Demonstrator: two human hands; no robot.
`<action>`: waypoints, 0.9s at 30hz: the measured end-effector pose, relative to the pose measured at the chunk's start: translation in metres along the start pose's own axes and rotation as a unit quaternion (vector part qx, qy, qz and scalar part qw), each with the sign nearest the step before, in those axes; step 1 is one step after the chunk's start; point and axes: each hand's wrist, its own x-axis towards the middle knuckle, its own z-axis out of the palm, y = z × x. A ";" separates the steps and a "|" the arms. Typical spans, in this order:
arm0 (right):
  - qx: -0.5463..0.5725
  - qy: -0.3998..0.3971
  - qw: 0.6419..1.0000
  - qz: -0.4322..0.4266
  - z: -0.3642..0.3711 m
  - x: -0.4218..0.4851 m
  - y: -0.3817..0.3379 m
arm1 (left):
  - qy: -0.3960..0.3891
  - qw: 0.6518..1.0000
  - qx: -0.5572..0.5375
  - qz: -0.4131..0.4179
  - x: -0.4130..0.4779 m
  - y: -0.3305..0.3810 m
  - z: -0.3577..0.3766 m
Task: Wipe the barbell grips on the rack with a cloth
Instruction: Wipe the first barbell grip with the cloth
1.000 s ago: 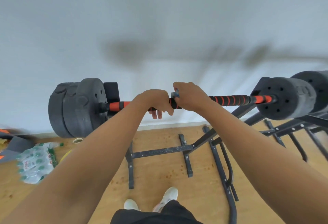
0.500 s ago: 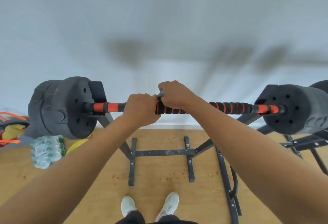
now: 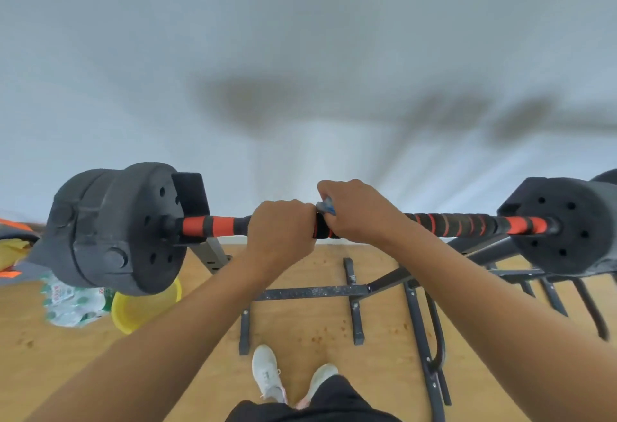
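Barbell (image 3: 450, 223) sitting heavy and stiff across the rack (image 3: 314, 293), so not shifting under rubbing. Left hand (image 3: 282, 233) clamping the bar bare, touching the right hand (image 3: 357, 213), curled round the ribbed grip and pinching a soft, light cloth (image 3: 325, 205). Judging best hold: wrapping cloth fully round the grip, squeezing while sliding.

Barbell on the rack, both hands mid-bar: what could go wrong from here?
1. The cloth is bunched under the right hand; it may skip parts of the grip.
2. The left hand grips the barbell; pushing sideways could roll or shift it on the rack.
3. The feet stand near the rack's floor bars: a trip risk.
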 end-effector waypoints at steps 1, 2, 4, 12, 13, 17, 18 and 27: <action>0.006 -0.002 1.000 0.005 -0.001 0.002 0.000 | 0.074 0.997 0.016 0.013 -0.006 0.001 0.008; 0.014 -0.003 1.000 0.011 -0.003 0.003 -0.001 | 0.138 0.990 0.022 0.023 -0.009 0.001 0.017; 0.041 -0.013 0.999 0.027 -0.008 0.003 -0.003 | 0.197 0.980 0.023 0.018 -0.008 0.003 0.025; 0.041 -0.045 0.998 0.035 -0.021 -0.002 -0.005 | -0.285 0.947 -0.146 -0.007 0.037 -0.011 -0.032; 0.012 -0.039 0.999 0.024 -0.018 -0.004 -0.004 | -0.328 0.929 -0.171 -0.011 0.040 -0.010 -0.032; 0.003 -0.019 1.000 0.010 -0.009 0.002 -0.002 | -0.177 0.978 -0.108 -0.030 0.022 -0.001 -0.024; 0.010 -0.026 1.000 0.011 -0.009 0.005 -0.002 | -0.118 0.989 -0.081 -0.029 0.015 0.001 -0.018; -0.012 -0.060 0.997 0.039 -0.013 0.020 -0.003 | 0.090 0.995 -0.034 -0.010 -0.002 0.009 0.007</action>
